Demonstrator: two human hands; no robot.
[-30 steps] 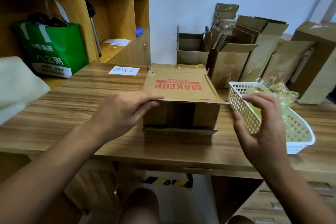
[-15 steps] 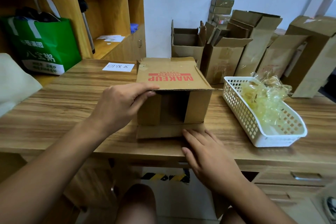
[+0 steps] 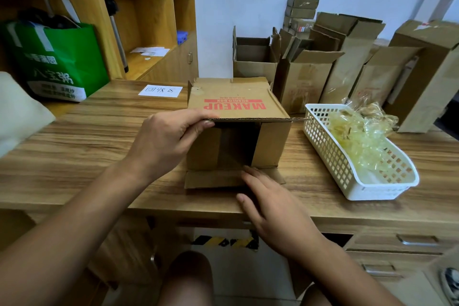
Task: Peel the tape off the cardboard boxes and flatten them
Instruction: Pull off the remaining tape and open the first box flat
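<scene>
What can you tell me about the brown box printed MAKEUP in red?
The MAKEUP box is brown corrugated cardboard, lying on the wooden desk with its open end facing the person. The red lettering on its upper face reads upside down. Two side flaps are folded partly inward; the bottom flap lies flat on the desk. The left hand pinches the upper panel's near edge, and the right hand rests straight fingers on the bottom flap.

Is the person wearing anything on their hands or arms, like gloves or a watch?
No. The left hand and right hand are bare, and both forearms are uncovered up to the frame edge: no gloves, sleeves, watch or rings visible.
</scene>
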